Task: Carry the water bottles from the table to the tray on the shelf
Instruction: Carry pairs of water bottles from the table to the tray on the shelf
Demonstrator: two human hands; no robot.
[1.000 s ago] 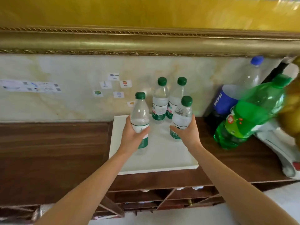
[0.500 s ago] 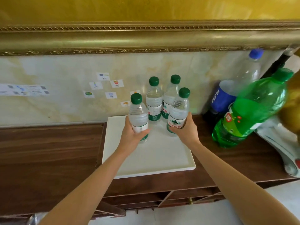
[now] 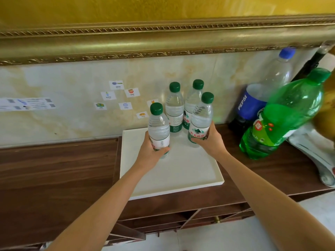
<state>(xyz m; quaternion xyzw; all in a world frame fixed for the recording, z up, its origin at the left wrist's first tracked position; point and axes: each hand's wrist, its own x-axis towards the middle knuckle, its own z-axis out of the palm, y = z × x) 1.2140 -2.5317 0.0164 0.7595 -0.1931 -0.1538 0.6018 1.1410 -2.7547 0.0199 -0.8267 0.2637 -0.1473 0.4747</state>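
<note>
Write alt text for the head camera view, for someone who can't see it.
Two bare hands each grip a green-capped water bottle, left hand on one bottle, right hand on another, over a white tray on a dark wooden shelf. Two more water bottles stand at the tray's back.

Bright, even daylight fills the scene, with soft glare on the gold frame (image 3: pixel 163 42) and marble wall (image 3: pixel 54 105). Wide-angle distortion bows the edges; the far right corner is blurred.

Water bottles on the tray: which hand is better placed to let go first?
Probably the right hand: its bottle looks settled beside the back pair on the white tray; the left hand grips its bottle further forward.
</note>
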